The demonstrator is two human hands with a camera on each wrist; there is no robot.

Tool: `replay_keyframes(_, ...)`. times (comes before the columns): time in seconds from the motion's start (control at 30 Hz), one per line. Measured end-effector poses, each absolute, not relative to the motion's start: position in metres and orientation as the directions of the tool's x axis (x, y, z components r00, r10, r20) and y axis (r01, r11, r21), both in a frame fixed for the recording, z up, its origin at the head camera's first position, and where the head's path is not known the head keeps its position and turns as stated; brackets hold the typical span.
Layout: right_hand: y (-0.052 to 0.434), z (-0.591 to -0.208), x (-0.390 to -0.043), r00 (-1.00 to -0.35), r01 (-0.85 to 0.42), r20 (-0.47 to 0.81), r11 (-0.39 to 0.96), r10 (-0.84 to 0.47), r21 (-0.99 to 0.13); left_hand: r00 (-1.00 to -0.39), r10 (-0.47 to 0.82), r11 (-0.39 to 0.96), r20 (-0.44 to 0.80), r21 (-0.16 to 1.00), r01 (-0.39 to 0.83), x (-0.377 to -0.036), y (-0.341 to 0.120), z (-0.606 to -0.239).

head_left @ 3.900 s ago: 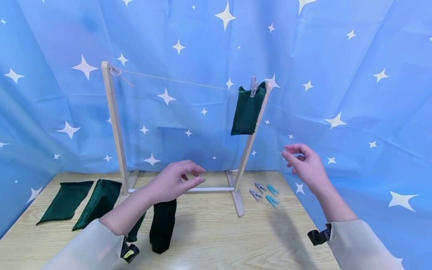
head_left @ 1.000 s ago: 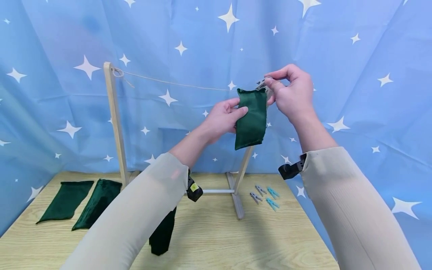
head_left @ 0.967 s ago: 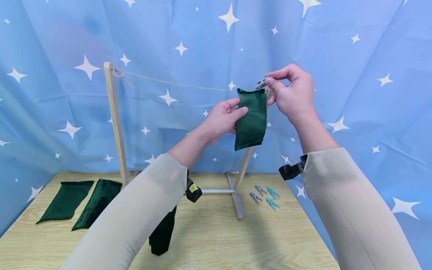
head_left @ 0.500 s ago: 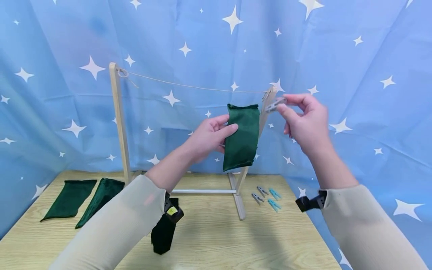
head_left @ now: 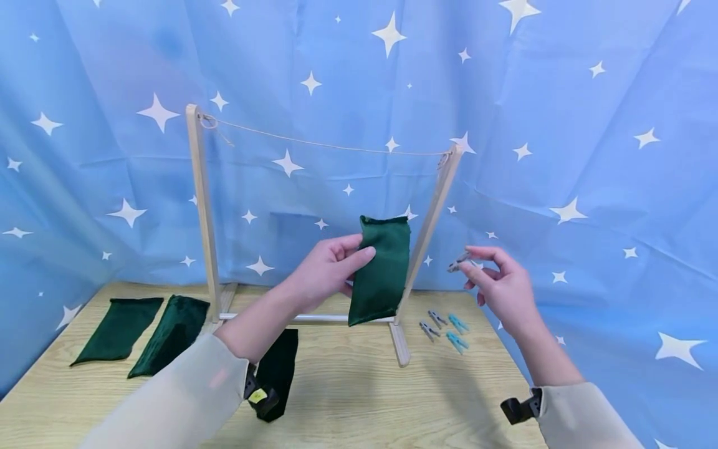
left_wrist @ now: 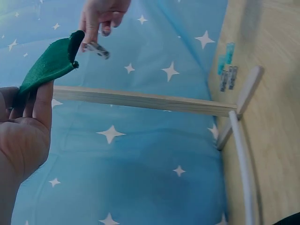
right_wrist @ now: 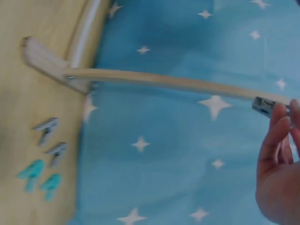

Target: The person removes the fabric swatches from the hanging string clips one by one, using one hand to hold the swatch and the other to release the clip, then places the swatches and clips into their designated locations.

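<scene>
cloths (head_left: 146, 325) left of rack (head_left: 203, 212), pegs (head_left: 443, 324) right (on table (head_left: 359, 399))

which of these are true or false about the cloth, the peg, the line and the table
1. The left hand holds a green cloth. True.
2. The cloth is pegged to the string line. False: the line is bare and the cloth hangs from the left hand, below the line.
3. The right hand pinches a grey clothespin. True.
4. Four clothespins lie on the table by the rack's right foot. True.
5. All the loose clothespins on the table are grey. False: two are grey, two are teal.
6. The table holds no other cloths. False: more green cloths lie at the left.
</scene>
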State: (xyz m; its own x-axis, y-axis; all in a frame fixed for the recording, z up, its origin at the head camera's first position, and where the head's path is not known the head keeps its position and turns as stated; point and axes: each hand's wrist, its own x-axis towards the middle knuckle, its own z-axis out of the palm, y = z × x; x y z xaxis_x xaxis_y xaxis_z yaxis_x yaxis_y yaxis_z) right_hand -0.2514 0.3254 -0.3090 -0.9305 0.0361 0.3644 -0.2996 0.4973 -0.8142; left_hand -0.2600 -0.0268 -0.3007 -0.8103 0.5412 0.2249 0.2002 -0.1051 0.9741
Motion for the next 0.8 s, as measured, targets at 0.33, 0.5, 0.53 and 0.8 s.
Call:
replay_keyframes(0.33,0.350,-0.384,-0.242,-0.980,-0.115,0.181,0.496,0.087,-0.861,-0.820,0.549,-0.118,0.163,0.986,0.117,-0.247,-0.039,-0.349)
replay_keyframes(0.5,0.361,-0.421,-0.238,-0.989,0.002,0.073,0.504,0.128,-0.864,-0.831,0.546,-0.101,0.109,0.993,0.064,-0.243,-0.042,-0.373)
replay_keyframes(0.53,0.363,-0.428,-0.237,-0.989,0.025,0.052,0.509,0.136,-0.860,-0.834,0.543,-0.095,0.100,0.994,0.057,-0.242,-0.043,-0.377)
replay_keyframes(0.8,0.377,-0.484,-0.236,-0.978,0.173,-0.074,0.561,0.195,-0.809,-0.844,0.535,-0.069,0.032,0.998,-0.006,-0.235,-0.047,-0.406)
